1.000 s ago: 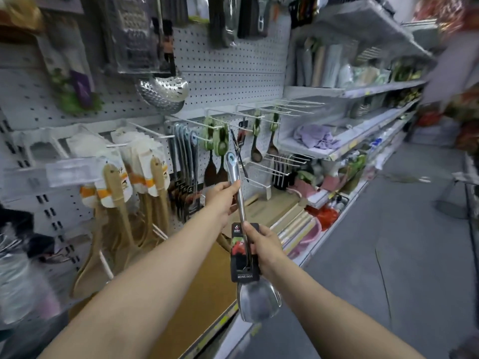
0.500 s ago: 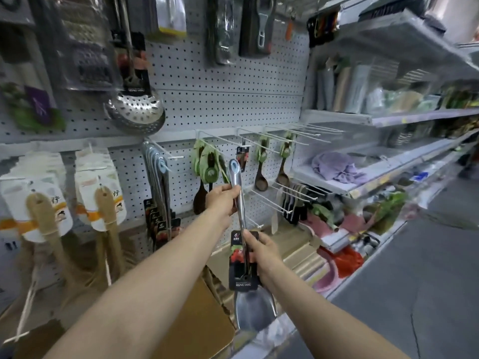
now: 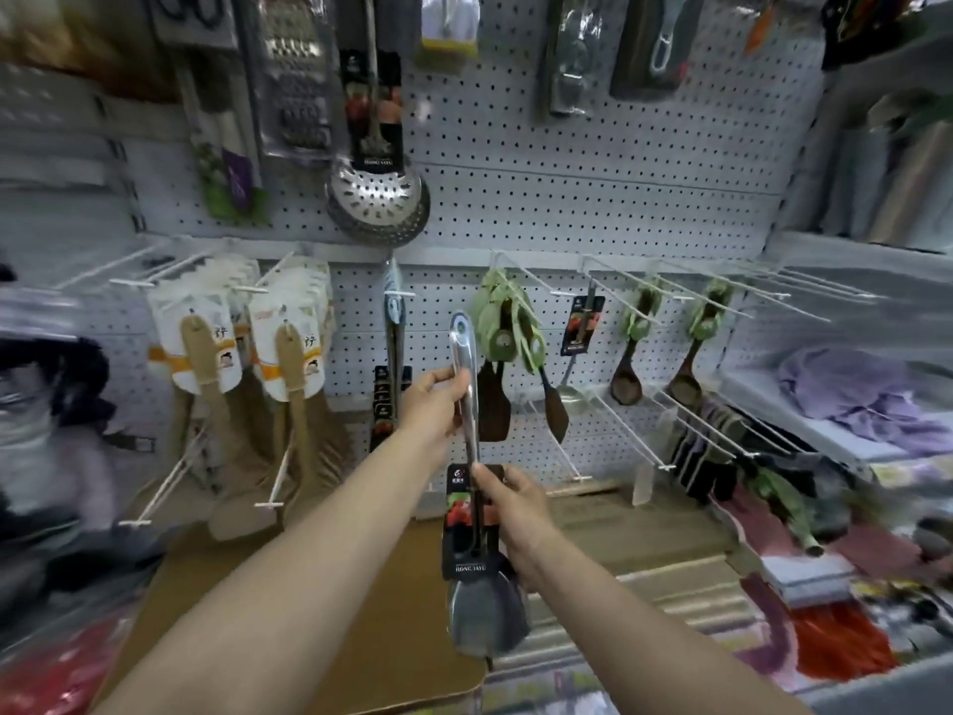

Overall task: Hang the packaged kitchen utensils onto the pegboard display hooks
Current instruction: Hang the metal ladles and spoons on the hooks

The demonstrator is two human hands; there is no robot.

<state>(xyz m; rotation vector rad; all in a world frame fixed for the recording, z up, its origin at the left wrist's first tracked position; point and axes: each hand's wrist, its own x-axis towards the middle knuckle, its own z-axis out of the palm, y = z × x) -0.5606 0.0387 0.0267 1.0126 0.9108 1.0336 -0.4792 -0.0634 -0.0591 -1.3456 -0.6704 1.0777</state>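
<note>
Left hand: the left hand (image 3: 436, 405) curls its fingers around the upper handle of the steel spatula (image 3: 466, 405), just below the blue-rimmed hanging hole at the top
Right hand: the right hand (image 3: 515, 513) pinches the spatula lower down, thumb and fingers pressed on the black label card (image 3: 464, 528) wrapped round the shaft
Steel spatula: held upright between both hands in front of the pegboard (image 3: 567, 198), its blade (image 3: 485, 621) hanging below the right hand over the cardboard (image 3: 361, 637); it is on no hook
Nearest hook: a white hook (image 3: 399, 294) just left of the spatula's top carries matching steel utensils (image 3: 394, 348) with the same dark cards
To the right: green-carded dark wooden spatulas (image 3: 503, 332) hang close beside the held handle; further right are wooden spoons (image 3: 626, 374) on long hooks
To the left: wooden turners on white cards (image 3: 206, 343) hang in two bunches
Above: a perforated steel skimmer (image 3: 376, 203) and a grater (image 3: 294, 80) hang on the upper board
Far right: shelves with a folded purple cloth (image 3: 851, 389)
</note>
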